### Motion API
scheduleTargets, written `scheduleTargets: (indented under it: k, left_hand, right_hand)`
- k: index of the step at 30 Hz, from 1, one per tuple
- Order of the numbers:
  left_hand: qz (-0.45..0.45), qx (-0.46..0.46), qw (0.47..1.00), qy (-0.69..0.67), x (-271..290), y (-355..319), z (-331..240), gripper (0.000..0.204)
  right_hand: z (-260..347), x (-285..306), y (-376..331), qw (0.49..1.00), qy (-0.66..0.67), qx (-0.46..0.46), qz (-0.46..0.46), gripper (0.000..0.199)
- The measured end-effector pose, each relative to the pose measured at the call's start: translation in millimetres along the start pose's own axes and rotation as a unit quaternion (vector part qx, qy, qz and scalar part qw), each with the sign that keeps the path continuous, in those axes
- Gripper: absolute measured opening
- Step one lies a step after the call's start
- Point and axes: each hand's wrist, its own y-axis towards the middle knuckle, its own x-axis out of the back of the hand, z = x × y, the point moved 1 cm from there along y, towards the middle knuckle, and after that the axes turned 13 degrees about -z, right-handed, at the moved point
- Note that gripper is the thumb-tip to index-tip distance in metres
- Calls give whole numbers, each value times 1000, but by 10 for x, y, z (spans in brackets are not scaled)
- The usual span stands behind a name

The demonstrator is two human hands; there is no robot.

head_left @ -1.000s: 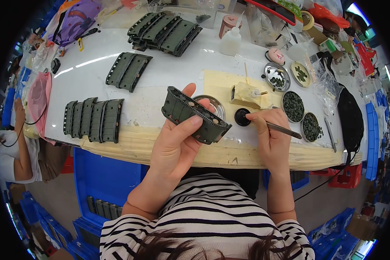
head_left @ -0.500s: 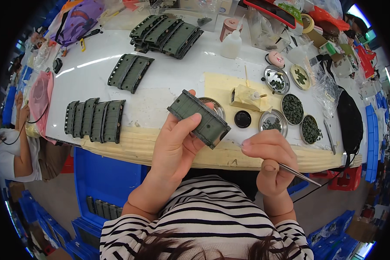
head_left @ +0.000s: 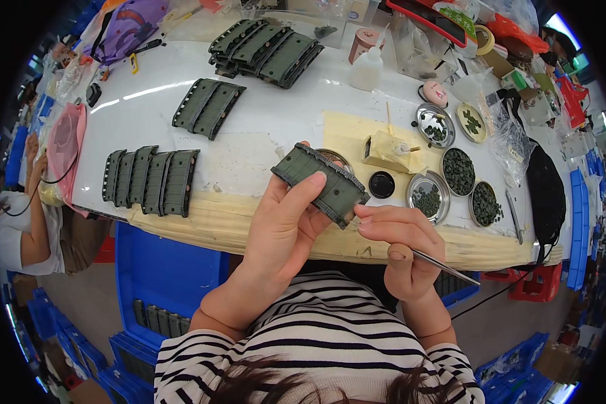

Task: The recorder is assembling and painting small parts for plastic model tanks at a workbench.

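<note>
My left hand [head_left: 283, 225] grips a dark green, slightly curved panel [head_left: 330, 186] with ribbed edges, the thumb lying across its face. The panel is held tilted above the front edge of the table. My right hand [head_left: 411, 246] is closed around slim silver tweezers [head_left: 444, 266], whose rear end sticks out to the lower right. Its fingertips are close to the panel's lower right corner. Whether the tweezers' tip touches the panel or carries a small part is too small to tell.
More green panels lie in a row [head_left: 151, 182], as a pair [head_left: 209, 108] and in a stack [head_left: 266, 54]. Round tins of small green parts [head_left: 458, 172], a black cap [head_left: 382, 184], a wrapped block [head_left: 386, 151] and a white squeeze bottle [head_left: 367, 71] stand at the right.
My right hand has moved left, bringing its fingertips up to the panel's lower right corner. The panel has shifted slightly right in my left hand's grip. The whole view has shifted a little.
</note>
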Motion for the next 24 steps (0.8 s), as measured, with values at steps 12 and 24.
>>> scheduleTargets:
  k: [12,24]
  left_hand:
    - [-7,3,1000,-6,8,21,22,47]
    - [-4,11,1000,-23,8,20,27,47]
  right_hand:
    - [7,-25,1,999,-32,19,-4,22]
    - [24,-44,-7,998,-56,39,-4,24]
